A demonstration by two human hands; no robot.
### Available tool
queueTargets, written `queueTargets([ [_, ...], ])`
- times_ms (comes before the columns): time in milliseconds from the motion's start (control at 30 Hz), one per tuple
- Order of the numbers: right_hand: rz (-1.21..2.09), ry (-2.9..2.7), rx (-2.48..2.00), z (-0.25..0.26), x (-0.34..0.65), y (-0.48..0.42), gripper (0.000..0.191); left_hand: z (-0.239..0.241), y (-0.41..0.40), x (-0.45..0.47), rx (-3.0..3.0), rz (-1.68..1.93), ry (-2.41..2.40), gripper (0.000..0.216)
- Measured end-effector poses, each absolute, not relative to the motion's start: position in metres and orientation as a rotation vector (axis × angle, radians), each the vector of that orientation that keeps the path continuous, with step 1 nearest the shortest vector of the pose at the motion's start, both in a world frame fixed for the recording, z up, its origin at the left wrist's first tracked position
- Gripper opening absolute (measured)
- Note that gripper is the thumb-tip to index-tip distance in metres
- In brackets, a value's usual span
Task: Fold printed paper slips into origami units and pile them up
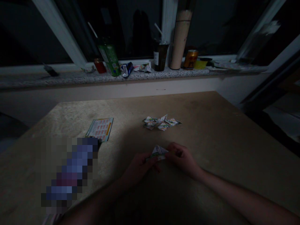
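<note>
Printed paper, folded to a peak, sits between the person's two hands over the near part of the tan table (203, 125). That folded piece (158, 150) is pinched at its left end by the left hand (139, 164), thumb lying along the near edge; the right hand (181, 157) has its right corner between thumb and curled fingers. Its print, grey lines and a green band, is too small for me to read. Just beyond lies a cluster of pointed folded papers (161, 122), similarly printed. Over to the left, a flat card (100, 126) carries rows of reddish print and an orange strip, none of it legible from where I stand. Near it, a bluish object (75, 172) is blurred into blocks, so any label is lost. On the speckled sill (140, 74), a dark cup (161, 56) with a straw wears a white label, a gold can (190, 59) bears dark red markings, and a green container (112, 59) shows a pale printed patch; I can't make out a brand on any.
</note>
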State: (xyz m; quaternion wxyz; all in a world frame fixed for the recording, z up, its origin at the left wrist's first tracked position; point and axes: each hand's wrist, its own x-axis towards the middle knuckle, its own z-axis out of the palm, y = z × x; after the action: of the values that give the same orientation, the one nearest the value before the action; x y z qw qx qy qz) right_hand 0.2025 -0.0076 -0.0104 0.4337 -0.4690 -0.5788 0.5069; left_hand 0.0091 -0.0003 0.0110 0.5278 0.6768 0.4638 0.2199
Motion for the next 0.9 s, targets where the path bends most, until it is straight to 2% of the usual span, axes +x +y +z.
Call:
queueTargets([
  [133, 1.276, -1.675, -1.074, -0.0114, 0.2018, -0.0083, 0.027, 0.0096, -0.0007, 0.008, 1.61, 0.515, 1.072, 0.037],
  [400, 1.428, -1.689, -0.914, -0.0054, 0.1963, -0.0121, 0.035, 0.0102, -0.0013, 0.0117, 1.59, 0.538, 1.085, 0.028],
  [900, 1.203, -1.688, -1.067, -0.0082, 0.1966, -0.0138, 0.024, 0.0046, 0.0018, 0.0113, 1.538, 0.541, 1.158, 0.03],
])
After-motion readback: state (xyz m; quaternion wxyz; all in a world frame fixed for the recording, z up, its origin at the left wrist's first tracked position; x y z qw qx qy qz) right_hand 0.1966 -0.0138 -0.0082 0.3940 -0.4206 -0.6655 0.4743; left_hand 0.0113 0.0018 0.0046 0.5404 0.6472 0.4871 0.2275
